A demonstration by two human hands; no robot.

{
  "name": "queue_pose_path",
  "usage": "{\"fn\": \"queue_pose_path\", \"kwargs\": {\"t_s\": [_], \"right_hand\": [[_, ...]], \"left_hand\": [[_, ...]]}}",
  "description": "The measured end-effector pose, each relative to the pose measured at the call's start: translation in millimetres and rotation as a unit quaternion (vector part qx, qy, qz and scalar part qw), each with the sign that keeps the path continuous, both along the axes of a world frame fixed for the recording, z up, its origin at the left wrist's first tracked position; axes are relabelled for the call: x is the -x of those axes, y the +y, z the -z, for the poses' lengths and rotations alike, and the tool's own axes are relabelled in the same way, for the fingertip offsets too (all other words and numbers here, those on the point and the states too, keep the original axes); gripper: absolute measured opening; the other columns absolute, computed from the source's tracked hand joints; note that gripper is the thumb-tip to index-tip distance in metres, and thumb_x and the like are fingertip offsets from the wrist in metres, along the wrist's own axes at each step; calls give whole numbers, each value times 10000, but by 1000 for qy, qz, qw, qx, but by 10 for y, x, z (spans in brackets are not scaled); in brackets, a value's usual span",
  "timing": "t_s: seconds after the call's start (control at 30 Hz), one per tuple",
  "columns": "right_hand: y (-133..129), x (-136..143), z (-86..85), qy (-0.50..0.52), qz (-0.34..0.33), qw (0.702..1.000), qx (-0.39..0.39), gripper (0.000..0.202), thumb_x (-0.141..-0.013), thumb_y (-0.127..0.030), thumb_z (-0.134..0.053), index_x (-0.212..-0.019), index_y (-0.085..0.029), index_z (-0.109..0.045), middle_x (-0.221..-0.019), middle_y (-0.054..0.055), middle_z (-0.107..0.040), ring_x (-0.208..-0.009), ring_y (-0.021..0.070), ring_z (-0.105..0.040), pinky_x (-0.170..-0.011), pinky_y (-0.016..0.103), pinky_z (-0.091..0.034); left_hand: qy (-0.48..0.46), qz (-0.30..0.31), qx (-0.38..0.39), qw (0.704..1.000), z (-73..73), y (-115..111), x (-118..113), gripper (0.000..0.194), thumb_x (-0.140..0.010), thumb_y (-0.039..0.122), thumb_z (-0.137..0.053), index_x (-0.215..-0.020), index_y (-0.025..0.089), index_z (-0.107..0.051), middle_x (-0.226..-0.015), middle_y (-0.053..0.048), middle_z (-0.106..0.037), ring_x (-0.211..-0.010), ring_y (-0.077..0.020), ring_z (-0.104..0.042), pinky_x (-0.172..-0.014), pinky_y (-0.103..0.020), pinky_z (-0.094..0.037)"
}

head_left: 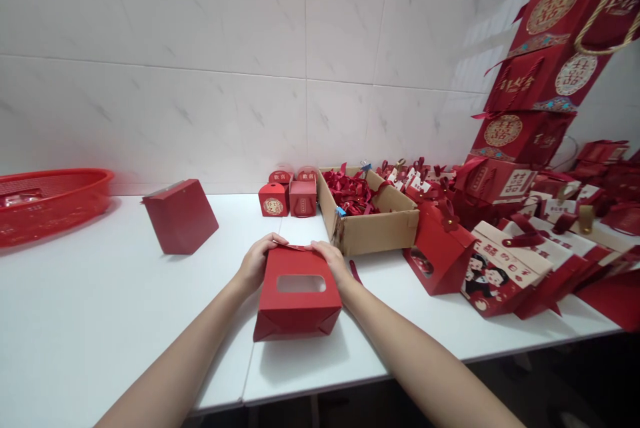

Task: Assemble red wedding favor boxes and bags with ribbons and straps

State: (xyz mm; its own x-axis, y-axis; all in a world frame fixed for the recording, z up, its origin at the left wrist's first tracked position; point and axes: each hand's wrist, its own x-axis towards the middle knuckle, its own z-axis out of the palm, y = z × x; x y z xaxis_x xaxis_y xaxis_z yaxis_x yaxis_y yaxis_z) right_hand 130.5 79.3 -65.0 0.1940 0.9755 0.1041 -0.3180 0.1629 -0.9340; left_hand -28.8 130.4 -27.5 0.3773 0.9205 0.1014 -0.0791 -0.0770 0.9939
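A red paper box [299, 301] with an oval window lies tipped over near the front edge of the white table, its window side up and its far end between my hands. My left hand [257, 261] grips its far left corner, fingers curled over the edge. At the far right corner my right hand [331, 261] holds the box the same way. A thin dark red strip [355, 272] lies just right of my right hand.
An open cardboard box [375, 231] of red ribbons stands behind on the right. Red and white gift boxes [505, 268] crowd the right side below a tall stack [515, 135]. Further left are small boxes [274, 207], a red box [183, 218] and a red basket [75, 205].
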Motion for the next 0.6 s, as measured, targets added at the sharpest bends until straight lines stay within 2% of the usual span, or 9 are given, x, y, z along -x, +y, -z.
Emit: {"fn": "queue_pose_path", "kwargs": {"t_s": [0.13,0.23,0.3,0.4,0.47,0.53,0.6], "right_hand": [[-1,-21,-6,-7,7,1000,1,344,-684,-490,-613,-686,-151,-673,-675,30,-615,-676,173,-541,-695,276,-397],[-13,-37,-20,-16,19,1000,-9,367,-712,-505,-578,-685,-153,-676,-677,27,-611,-650,165,-537,-682,278,-392],[-31,-33,-36,-31,27,999,-26,376,-721,-509,-563,-654,-155,-669,-656,22,-594,-627,154,-515,-660,273,-381],[-64,-11,-64,-65,33,995,-62,364,-706,-496,-592,-609,-151,-656,-619,15,-561,-600,137,-468,-614,258,-352],[-84,-6,-82,-85,43,992,-84,361,-719,-489,-585,-611,-151,-651,-609,11,-544,-592,133,-453,-595,254,-340],[-102,-17,-101,-102,60,987,-106,367,-754,-483,-547,-616,-156,-641,-603,8,-530,-587,133,-450,-588,256,-340],[-123,-34,-119,-120,80,981,-127,360,-779,-464,-526,-615,-162,-634,-605,10,-538,-595,141,-467,-595,261,-351]], "left_hand": [[-24,19,16,999,-4,-32,10,145,-586,290,-522,-664,173,-556,-662,-13,-574,-628,-175,-523,-588,-272,-406],[-41,50,27,998,-5,-36,25,181,-627,350,-490,-660,180,-541,-555,8,-490,-511,-146,-453,-509,-263,-369],[-32,63,32,997,-2,-29,29,184,-648,348,-526,-587,181,-480,-506,33,-412,-456,-111,-386,-462,-233,-319],[10,63,33,997,-3,-31,27,312,-656,278,-632,-528,173,-368,-501,57,-367,-439,-74,-343,-433,-196,-264],[29,63,31,997,-20,-54,19,306,-678,304,-668,-576,172,-410,-532,57,-418,-460,-79,-393,-443,-188,-290],[43,56,35,997,-56,-94,4,253,-696,368,-682,-721,190,-505,-610,48,-511,-510,-107,-479,-464,-197,-345],[54,48,45,996,-108,-140,-14,297,-696,418,-690,-844,204,-544,-687,28,-580,-564,-141,-544,-483,-220,-391]]}}
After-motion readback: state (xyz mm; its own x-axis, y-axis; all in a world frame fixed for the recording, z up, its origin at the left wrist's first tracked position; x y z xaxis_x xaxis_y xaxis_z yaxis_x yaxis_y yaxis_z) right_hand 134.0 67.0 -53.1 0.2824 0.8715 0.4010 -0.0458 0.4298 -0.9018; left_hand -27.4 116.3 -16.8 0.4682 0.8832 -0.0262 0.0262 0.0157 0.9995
